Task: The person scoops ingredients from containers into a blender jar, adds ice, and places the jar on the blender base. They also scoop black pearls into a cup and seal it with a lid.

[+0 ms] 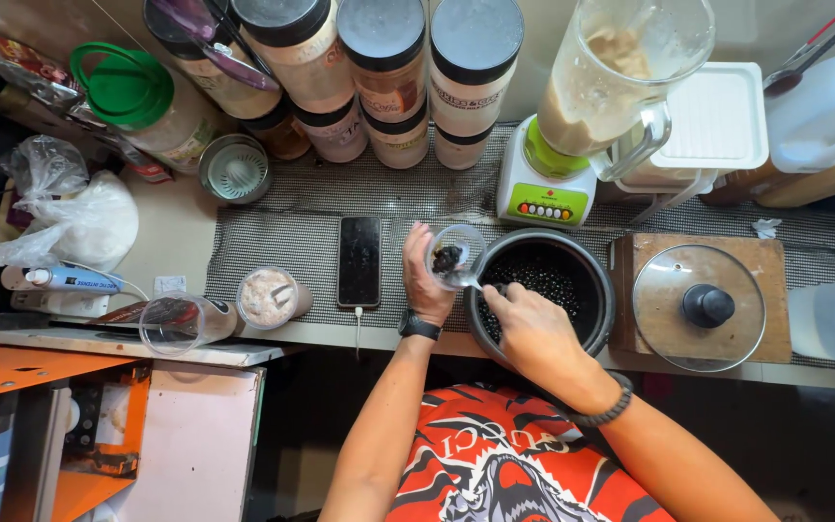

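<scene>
Pot (591,280): black, full of dark pearls, at 3 o'clock of the phone (359,261).
Clear cup (456,253): over the pot's 10 o'clock rim, gripped by the left hand (424,280); keep it tilted and close.
Spoon (466,280): pinched in the right hand (532,324); tip gently.

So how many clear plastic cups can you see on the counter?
3. One cup with dark pearls is in the left hand, above the pot. An empty cup lies at the left. A filled cup stands beside the phone. Others may be hidden.
</scene>
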